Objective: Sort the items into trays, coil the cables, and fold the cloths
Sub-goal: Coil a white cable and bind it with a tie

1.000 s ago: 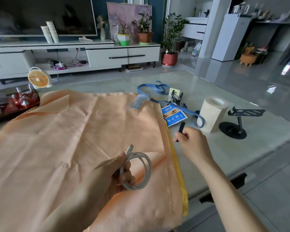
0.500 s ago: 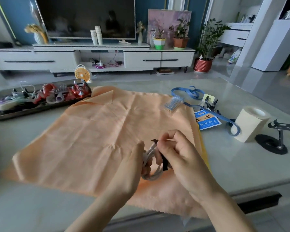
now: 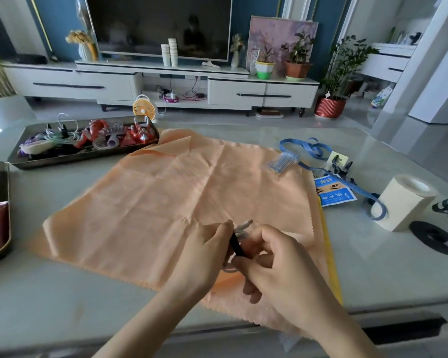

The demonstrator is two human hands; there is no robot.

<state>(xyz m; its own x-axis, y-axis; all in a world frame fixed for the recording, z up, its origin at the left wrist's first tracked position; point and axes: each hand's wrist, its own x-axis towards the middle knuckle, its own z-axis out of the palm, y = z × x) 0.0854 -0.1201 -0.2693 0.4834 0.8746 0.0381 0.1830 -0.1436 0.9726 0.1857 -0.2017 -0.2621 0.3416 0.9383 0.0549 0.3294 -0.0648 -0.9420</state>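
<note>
Head view: your left hand (image 3: pixel 204 257) curls round the coiled white cable (image 3: pixel 245 225). Your right hand (image 3: pixel 277 270) pinches a black tie (image 3: pixel 237 244) against it, both over the near part of the orange cloth (image 3: pixel 192 197) on the worktop (image 3: pixel 62 293). Your fingers hide most of the coil; only the plug tip shows. The left tray (image 3: pixel 7 202) is cut off by the frame edge. Print on the blue leaflet (image 3: pixel 334 193) is too small to read.
</note>
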